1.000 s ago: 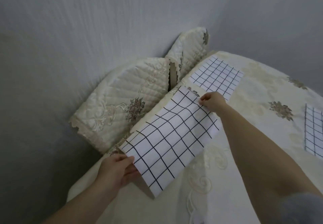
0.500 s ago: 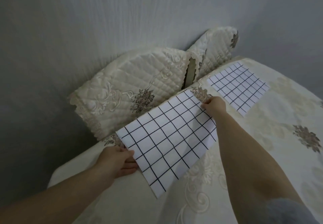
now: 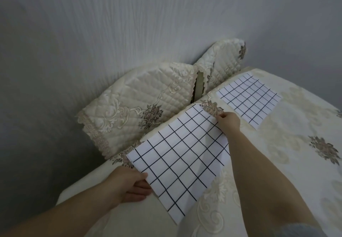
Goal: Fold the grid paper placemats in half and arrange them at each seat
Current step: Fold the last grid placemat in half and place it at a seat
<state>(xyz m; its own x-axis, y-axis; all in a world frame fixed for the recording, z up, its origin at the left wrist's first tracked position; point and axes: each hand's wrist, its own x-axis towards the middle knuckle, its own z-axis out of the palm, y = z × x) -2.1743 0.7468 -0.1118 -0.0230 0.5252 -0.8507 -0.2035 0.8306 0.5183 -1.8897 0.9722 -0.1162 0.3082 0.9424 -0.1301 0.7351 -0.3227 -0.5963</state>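
Note:
A white placemat with a black grid [image 3: 182,155] lies slanted on the cream tablecloth [image 3: 277,162], in front of the nearer chair. My left hand [image 3: 132,185] pinches its near left edge, thumb on top and fingers beneath. At the far right edge, my right hand [image 3: 228,122] holds the paper with curled fingers. A second grid placemat [image 3: 249,96] lies flat further along the table, before the farther chair.
Two chair backs in quilted cream covers, the nearer [image 3: 133,105] and the farther [image 3: 222,59], stand between the table edge and the grey wall [image 3: 129,23]. Embroidered flowers [image 3: 324,148] dot the tablecloth.
The placemat has come down from a bowed, lifted pose to lie nearly flat at the table edge. Both hands kept their grip. The view has shifted left.

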